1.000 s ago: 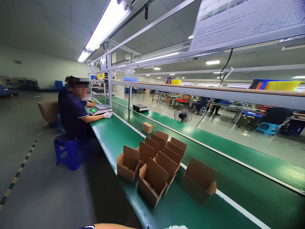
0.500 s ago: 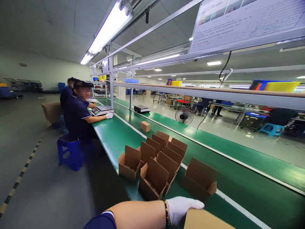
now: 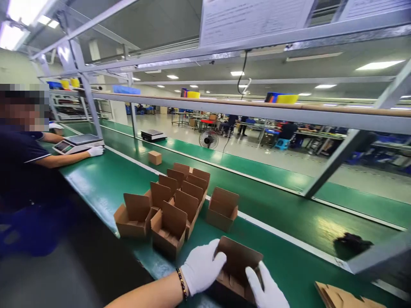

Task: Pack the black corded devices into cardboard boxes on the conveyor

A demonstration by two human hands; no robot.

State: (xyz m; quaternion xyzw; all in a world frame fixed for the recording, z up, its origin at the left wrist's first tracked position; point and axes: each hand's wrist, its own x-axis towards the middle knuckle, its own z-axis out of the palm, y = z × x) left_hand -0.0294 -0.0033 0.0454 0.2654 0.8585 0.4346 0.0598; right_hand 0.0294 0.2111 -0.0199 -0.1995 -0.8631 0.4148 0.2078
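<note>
Both my hands wear white gloves and hold one open brown cardboard box [image 3: 239, 261] at the near edge of the green table [image 3: 105, 188]. My left hand [image 3: 201, 266] grips the box's left side. On its right front corner rests my right hand [image 3: 266, 291]. The box's lid flap stands upright. Just beyond it, to the left, stands a cluster of several open cardboard boxes [image 3: 170, 201] with raised flaps, and one more open box [image 3: 222, 208] sits apart on the right of the cluster.
A small closed carton [image 3: 155, 157] lies farther along the table. A seated person's gloved hand [image 3: 95, 151] rests by a weighing scale [image 3: 78, 143] at left. Flat cardboard [image 3: 340, 296] lies at bottom right, a dark object [image 3: 351, 243] beyond it. A slanted metal post [image 3: 334, 164] rises on the right.
The view has swung right and down. My left hand came into view carrying a box, and now both hands hold it set down on the table.
</note>
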